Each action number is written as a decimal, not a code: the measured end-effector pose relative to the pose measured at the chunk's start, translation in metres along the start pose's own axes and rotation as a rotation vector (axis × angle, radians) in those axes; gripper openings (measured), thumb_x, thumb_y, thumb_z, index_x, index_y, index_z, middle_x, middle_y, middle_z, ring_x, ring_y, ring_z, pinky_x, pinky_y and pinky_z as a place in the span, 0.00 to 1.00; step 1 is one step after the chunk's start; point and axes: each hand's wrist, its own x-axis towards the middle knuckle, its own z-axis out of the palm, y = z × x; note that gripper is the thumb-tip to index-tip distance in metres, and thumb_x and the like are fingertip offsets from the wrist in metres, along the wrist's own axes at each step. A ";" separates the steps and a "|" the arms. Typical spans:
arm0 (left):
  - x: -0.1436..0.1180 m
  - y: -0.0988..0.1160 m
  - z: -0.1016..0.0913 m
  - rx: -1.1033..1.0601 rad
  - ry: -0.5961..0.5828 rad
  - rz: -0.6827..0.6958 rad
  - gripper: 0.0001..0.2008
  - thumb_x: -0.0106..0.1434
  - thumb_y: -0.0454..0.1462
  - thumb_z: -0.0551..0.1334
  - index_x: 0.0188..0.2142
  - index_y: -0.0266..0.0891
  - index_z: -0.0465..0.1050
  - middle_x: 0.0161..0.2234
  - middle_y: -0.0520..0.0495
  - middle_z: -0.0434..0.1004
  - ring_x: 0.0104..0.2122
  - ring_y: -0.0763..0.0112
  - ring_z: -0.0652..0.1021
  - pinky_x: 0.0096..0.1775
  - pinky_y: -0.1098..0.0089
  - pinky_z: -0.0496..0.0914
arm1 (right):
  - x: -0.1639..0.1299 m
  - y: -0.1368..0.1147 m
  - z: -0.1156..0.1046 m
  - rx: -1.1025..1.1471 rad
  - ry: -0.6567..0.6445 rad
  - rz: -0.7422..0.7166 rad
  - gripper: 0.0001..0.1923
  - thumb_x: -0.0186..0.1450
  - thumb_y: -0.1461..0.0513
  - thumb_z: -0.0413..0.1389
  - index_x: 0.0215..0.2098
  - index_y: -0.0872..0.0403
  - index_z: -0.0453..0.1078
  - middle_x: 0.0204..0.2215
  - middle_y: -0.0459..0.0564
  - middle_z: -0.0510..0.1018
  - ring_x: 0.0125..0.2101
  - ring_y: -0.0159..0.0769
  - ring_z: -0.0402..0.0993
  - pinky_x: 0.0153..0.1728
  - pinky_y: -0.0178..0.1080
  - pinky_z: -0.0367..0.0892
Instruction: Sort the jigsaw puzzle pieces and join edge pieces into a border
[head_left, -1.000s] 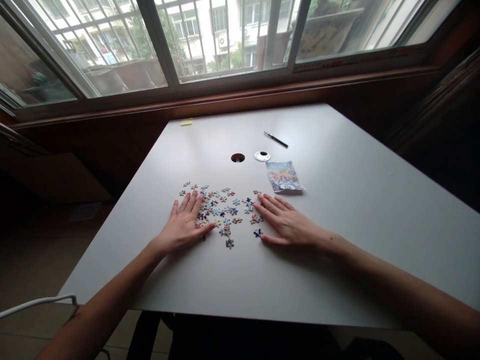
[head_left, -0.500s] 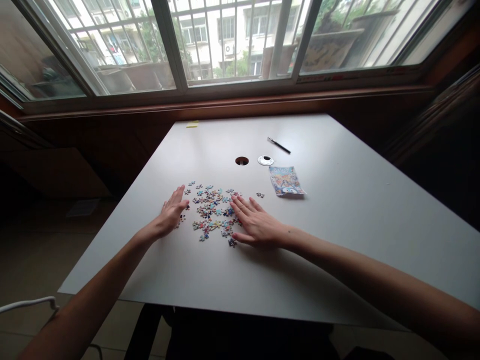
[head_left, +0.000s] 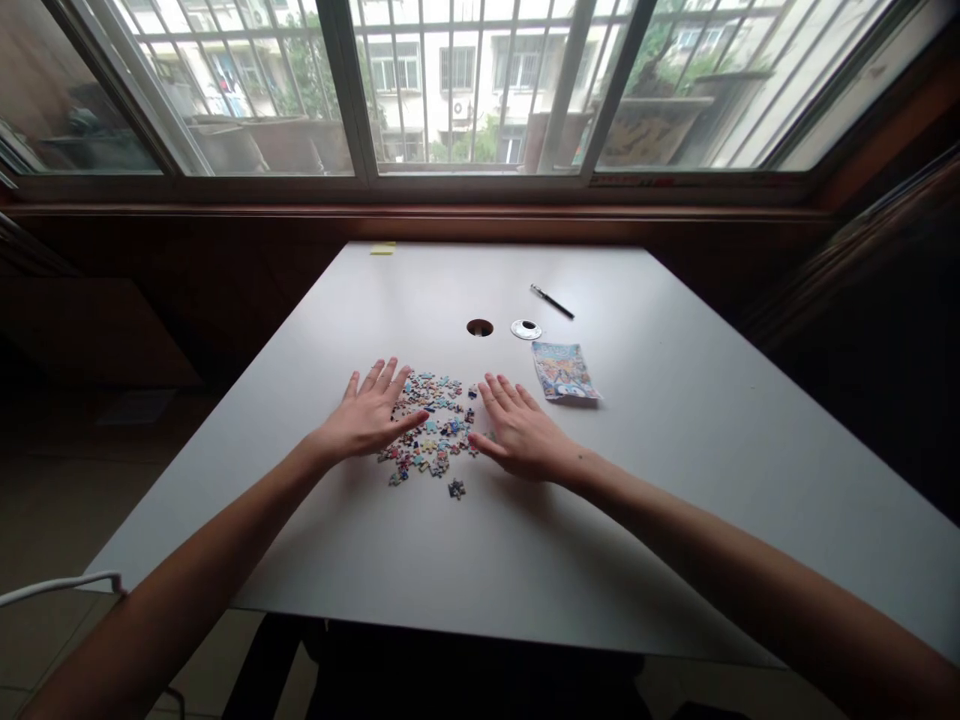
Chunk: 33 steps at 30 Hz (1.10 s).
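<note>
A loose heap of small jigsaw puzzle pieces [head_left: 431,425] in many colours lies on the white table [head_left: 420,560]. My left hand [head_left: 367,415] is spread over the heap's left side, palm down, its thumb reaching across some pieces and hiding those beneath. At the heap's right edge my right hand [head_left: 521,430] lies with fingers apart, its thumb beside the outermost pieces. Neither hand grips anything. One dark piece [head_left: 457,488] sits apart at the near side of the heap.
Right of the heap lies a small printed picture sheet [head_left: 565,372]. Behind it are a round metal cover [head_left: 526,329], a cable hole [head_left: 480,328] and a black pen [head_left: 553,302]. Yellow tape [head_left: 382,248] marks the far left edge, below a barred window.
My left hand has moved right onto the pieces and spread its fingers. The pieces are drawn closer together, and my right hand has shifted slightly right of them.
</note>
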 end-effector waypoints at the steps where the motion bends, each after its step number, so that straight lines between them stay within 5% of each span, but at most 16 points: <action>1: 0.003 -0.002 -0.001 0.009 -0.007 -0.013 0.48 0.64 0.67 0.40 0.72 0.44 0.31 0.72 0.47 0.22 0.71 0.53 0.34 0.68 0.44 0.35 | 0.000 0.004 0.000 -0.009 -0.015 0.051 0.50 0.68 0.37 0.37 0.72 0.67 0.41 0.72 0.64 0.39 0.71 0.52 0.34 0.70 0.54 0.39; 8: 0.022 0.017 0.003 0.012 -0.040 -0.010 0.47 0.65 0.66 0.37 0.72 0.39 0.35 0.72 0.44 0.26 0.71 0.48 0.36 0.67 0.41 0.36 | 0.013 -0.013 0.007 0.014 -0.005 0.026 0.43 0.72 0.44 0.37 0.71 0.68 0.44 0.71 0.64 0.43 0.72 0.49 0.36 0.70 0.51 0.38; 17: -0.017 0.061 0.028 0.057 0.068 0.279 0.48 0.65 0.66 0.43 0.73 0.40 0.35 0.73 0.43 0.35 0.71 0.50 0.41 0.68 0.47 0.34 | 0.004 0.014 0.000 0.383 0.075 -0.198 0.32 0.73 0.54 0.41 0.71 0.60 0.48 0.70 0.61 0.51 0.70 0.46 0.45 0.68 0.54 0.51; 22: -0.011 0.039 0.024 0.105 0.054 0.273 0.47 0.65 0.66 0.43 0.73 0.44 0.33 0.73 0.48 0.35 0.71 0.49 0.41 0.68 0.47 0.29 | -0.028 0.031 -0.015 0.280 0.180 -0.330 0.24 0.71 0.57 0.50 0.63 0.52 0.63 0.67 0.59 0.59 0.67 0.49 0.54 0.63 0.57 0.59; 26: -0.004 0.017 0.012 0.143 0.010 0.237 0.49 0.64 0.66 0.45 0.72 0.43 0.32 0.73 0.47 0.31 0.71 0.48 0.39 0.67 0.45 0.28 | -0.042 0.033 -0.008 0.245 0.309 -0.476 0.10 0.69 0.59 0.55 0.47 0.50 0.73 0.48 0.56 0.74 0.48 0.43 0.69 0.49 0.49 0.68; 33: 0.002 0.002 -0.001 0.093 0.012 0.165 0.40 0.69 0.60 0.43 0.72 0.46 0.33 0.73 0.51 0.36 0.72 0.51 0.41 0.68 0.47 0.36 | -0.043 0.029 -0.001 0.255 0.249 -0.661 0.09 0.69 0.63 0.54 0.45 0.51 0.74 0.39 0.52 0.75 0.38 0.35 0.67 0.41 0.41 0.65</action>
